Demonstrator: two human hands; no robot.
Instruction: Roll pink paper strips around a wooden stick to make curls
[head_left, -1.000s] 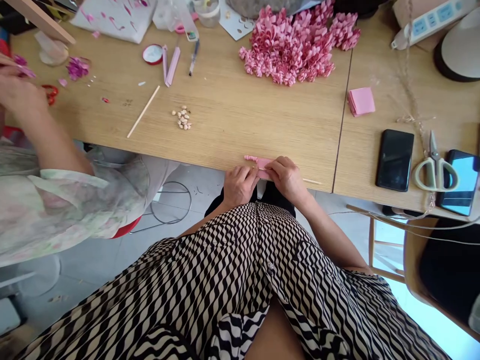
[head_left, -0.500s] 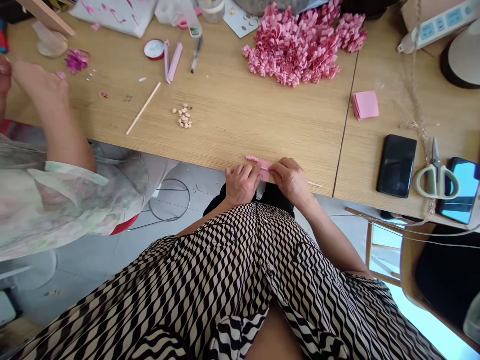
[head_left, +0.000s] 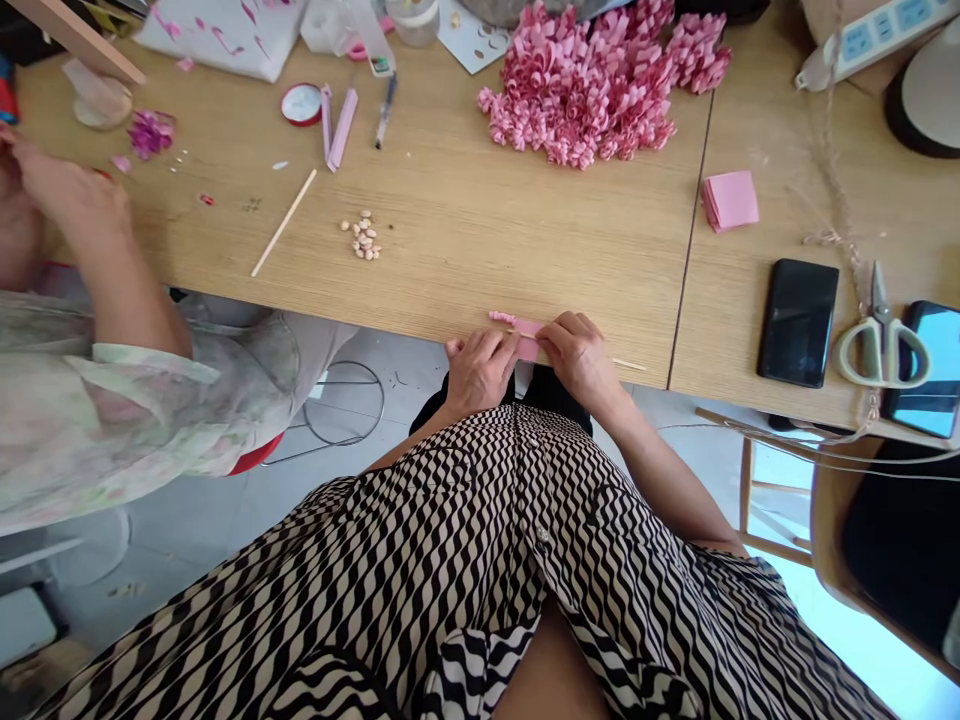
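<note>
At the table's front edge, my left hand (head_left: 484,368) has its fingers closed on the left part of a flat pink strip (head_left: 529,347), which looks like paper or thin foam. A small curled pink piece (head_left: 501,317) lies by the strip's upper left corner. My right hand (head_left: 581,355) is pinched at the strip's right end, on a thin wooden stick (head_left: 630,365). That stick crosses the strip, and its tail sticks out to the right past my palm. Fingers partly cover both strip and stick.
Behind my hands lies a heap of curled pink pieces (head_left: 581,90). To the right are stacked pink squares (head_left: 731,200), a black phone (head_left: 799,322) and scissors (head_left: 881,345). Leftward are small pale nuts or beads (head_left: 365,240), another stick (head_left: 285,222) and a co-worker's arm (head_left: 127,250).
My hands stay almost in place on the strip and stick, with only slight finger movement. The co-worker's hands at the left have shifted a little. The view has tilted slightly.
</note>
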